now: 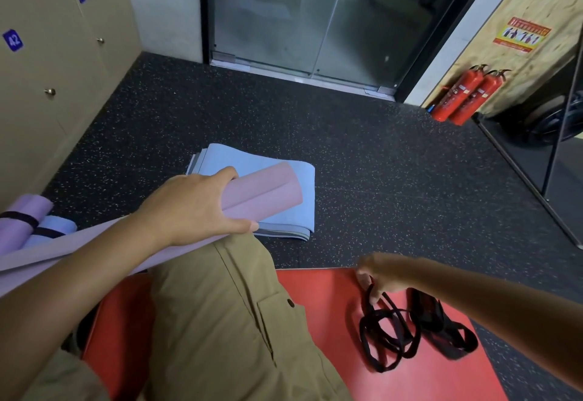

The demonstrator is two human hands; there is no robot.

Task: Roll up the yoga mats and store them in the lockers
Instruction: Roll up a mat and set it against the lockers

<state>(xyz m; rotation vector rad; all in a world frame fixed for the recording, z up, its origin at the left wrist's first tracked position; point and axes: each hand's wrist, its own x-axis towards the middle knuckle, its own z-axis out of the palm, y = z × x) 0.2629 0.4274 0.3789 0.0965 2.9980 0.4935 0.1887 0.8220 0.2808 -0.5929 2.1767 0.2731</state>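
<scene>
A rolled pink-mauve yoga mat lies across my lap, running from lower left to centre. My left hand grips it near its right end, fingers over the top and thumb underneath. Low on the right, my right hand pinches a black strap out of a tangle of straps on the red floor patch. A folded light-blue mat lies flat on the floor beyond the roll. At the far left, a purple rolled mat and a blue rolled mat lie bound with black straps.
Beige lockers numbered 41 and 42 line the left wall, doors closed. Glass sliding doors stand ahead. Two red fire extinguishers lean at the right wall beside a dark mirror panel. Speckled black rubber floor surrounds me.
</scene>
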